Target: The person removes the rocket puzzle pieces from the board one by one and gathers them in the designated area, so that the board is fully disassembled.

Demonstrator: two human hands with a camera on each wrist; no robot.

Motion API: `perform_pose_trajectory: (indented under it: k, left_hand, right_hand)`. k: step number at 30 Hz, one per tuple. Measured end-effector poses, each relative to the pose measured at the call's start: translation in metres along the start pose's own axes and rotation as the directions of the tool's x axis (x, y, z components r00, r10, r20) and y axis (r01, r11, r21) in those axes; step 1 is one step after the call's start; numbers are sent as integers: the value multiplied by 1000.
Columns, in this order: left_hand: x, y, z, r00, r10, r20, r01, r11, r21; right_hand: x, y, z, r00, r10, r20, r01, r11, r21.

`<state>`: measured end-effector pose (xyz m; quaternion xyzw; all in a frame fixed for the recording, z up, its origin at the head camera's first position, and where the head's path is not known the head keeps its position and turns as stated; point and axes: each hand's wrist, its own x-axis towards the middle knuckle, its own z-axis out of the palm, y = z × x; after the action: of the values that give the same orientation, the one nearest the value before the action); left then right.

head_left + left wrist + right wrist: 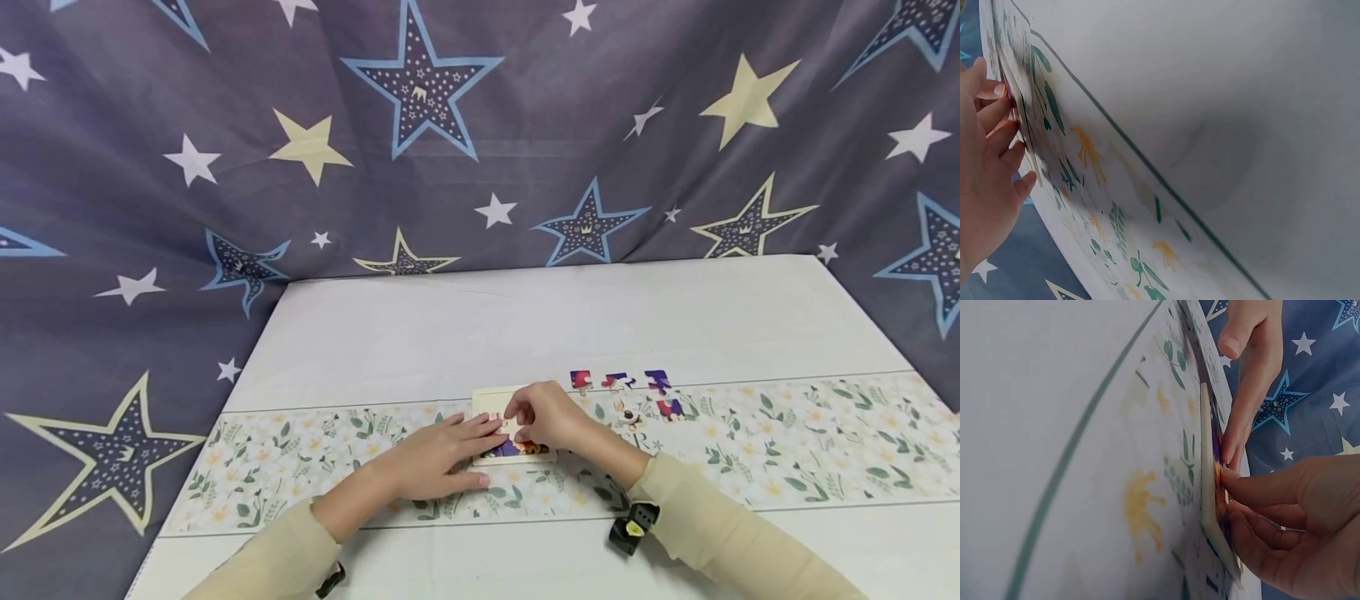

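Note:
A small cream-framed jigsaw puzzle board (486, 402) lies on the table, with purple and orange printed pieces (513, 448) along its near side. My left hand (442, 454) rests flat across the board's left part, fingers extended and thumb on the cloth. Over the board's right part, my right hand (551, 417) has thumb and index finger curled toward each other, pinching a puzzle piece low against the board. That piece is mostly hidden by the fingers. In the right wrist view, the thumb touches beside the orange print, and the board's pale edge (1209, 481) shows side-on.
Loose puzzle pieces lie right of the board: a red and purple one (581, 379), a purple one (657, 380), a red and purple one (670, 408) and several others. A floral strip (750, 442) crosses the white tablecloth (525, 317). Star-patterned fabric (525, 167) hangs behind.

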<state>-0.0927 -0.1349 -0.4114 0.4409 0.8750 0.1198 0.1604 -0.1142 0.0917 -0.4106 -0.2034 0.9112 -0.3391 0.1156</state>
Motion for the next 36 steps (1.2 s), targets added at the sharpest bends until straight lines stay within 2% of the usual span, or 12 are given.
perform_pose_trajectory:
  k: [8, 15, 24, 36]
  left_hand:
    - [-11, 2, 1, 1000, -7, -8, 7, 1000, 10]
    - [-20, 4, 4, 1000, -29, -9, 29, 1000, -4]
    - [-24, 5, 8, 999, -31, -27, 30, 999, -27]
    - [-23, 4, 8, 1000, -20, 6, 20, 1000, -13]
  right_hand:
    - [0, -4, -2, 1000, -25, 6, 25, 1000, -14]
    - [3, -9, 1, 1000, -5, 19, 6, 1000, -16]
    - [8, -14, 3, 1000, -5, 9, 5, 999, -49]
    - [14, -12, -1, 1000, -10, 12, 10, 999, 44]
